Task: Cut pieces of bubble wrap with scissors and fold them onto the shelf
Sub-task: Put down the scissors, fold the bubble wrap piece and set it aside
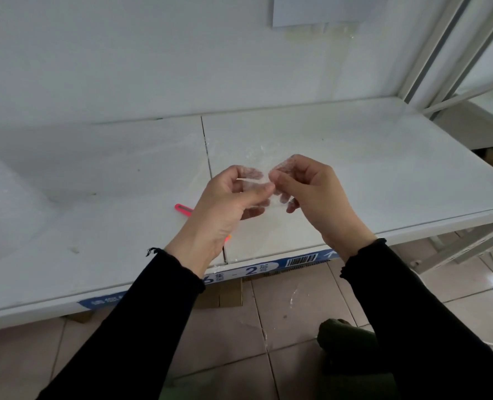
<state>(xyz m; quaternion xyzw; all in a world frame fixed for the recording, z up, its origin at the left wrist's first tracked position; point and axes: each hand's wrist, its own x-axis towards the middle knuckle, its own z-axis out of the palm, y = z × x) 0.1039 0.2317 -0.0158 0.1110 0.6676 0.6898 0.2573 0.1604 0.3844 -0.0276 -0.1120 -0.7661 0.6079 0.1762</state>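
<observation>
Bubble wrap piece (264,194): small, cut free, held just above shelf (383,168). Left hand (228,203) pinches one edge, right hand (317,194) pinches the other, fingers curled on film. Judged mid-fold, not yet laid down. Scissors (183,208) idle on shelf, partly hidden by left hand. Bulk wrap (5,197) at shelf's left end, so more cutting likely remains. Finished pieces on shelf: cannot tell.

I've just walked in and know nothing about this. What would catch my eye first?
First, the two hands in the middle: the left hand and the right hand both pinch a small clear piece of bubble wrap above the white shelf. Next, a bright pink tool, probably the scissors, lies on the shelf, mostly hidden behind the left hand. A blue label strip runs along the shelf's front edge.
</observation>
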